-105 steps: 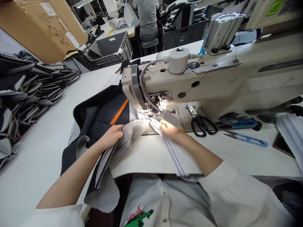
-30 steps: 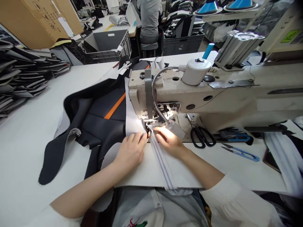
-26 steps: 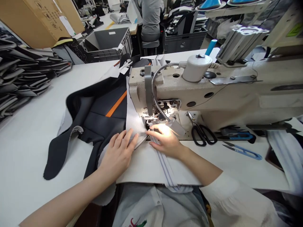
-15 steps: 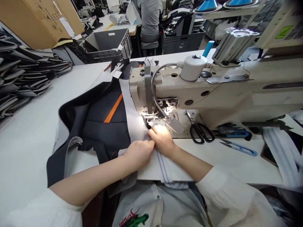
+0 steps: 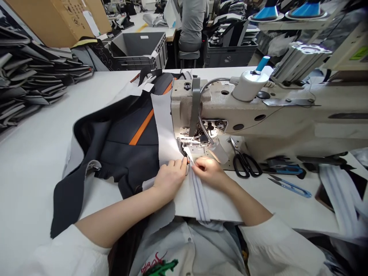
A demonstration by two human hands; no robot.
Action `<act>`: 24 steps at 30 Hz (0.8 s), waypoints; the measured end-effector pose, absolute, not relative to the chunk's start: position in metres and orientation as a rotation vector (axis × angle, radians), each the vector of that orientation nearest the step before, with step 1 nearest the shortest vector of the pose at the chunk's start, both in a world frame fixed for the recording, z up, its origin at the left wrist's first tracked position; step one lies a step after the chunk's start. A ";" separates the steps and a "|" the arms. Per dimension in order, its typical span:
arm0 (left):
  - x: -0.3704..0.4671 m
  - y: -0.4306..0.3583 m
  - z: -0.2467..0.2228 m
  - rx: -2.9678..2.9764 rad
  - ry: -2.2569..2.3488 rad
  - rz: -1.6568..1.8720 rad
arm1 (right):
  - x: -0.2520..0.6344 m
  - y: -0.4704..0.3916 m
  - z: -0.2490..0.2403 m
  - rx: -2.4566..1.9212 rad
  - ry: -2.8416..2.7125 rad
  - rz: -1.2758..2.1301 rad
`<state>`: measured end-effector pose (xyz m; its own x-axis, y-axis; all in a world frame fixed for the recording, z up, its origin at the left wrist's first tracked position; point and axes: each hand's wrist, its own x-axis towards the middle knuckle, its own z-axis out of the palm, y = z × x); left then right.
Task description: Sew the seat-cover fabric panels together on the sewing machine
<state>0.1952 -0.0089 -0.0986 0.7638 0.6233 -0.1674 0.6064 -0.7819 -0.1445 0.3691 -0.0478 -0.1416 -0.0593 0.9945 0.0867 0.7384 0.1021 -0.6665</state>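
Observation:
My left hand (image 5: 171, 177) grips the front edge of a dark fabric cover (image 5: 129, 163), its fingers together close to the sewing machine's lit needle area. The cover has an orange stripe (image 5: 141, 127) and a white border strip (image 5: 166, 132), which runs under the sewing machine head (image 5: 186, 101). Between finger and thumb my right hand (image 5: 211, 171) pinches a white tape with blue stripes (image 5: 199, 197). This tape hangs over the table's front edge, and its upper end reaches toward the presser foot. My two hands are a little apart.
Black-handled scissors (image 5: 246, 164) and blue thread snips (image 5: 293, 186) lie right of my hands. More striped tape (image 5: 339, 191) hangs at the right. Stacked dark pieces (image 5: 31, 73) fill the left back. Grey crates (image 5: 143, 50) and a seated person (image 5: 191, 25) are beyond the table.
My right hand has moved right, away from my left hand, and the tape between them now shows. My left fingers have stretched forward along the fabric edge. The whole view has shifted slightly.

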 end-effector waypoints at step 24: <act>0.211 0.000 -0.094 -2.905 -1.242 0.755 | 0.357 -0.040 -0.148 -1.772 -1.836 0.195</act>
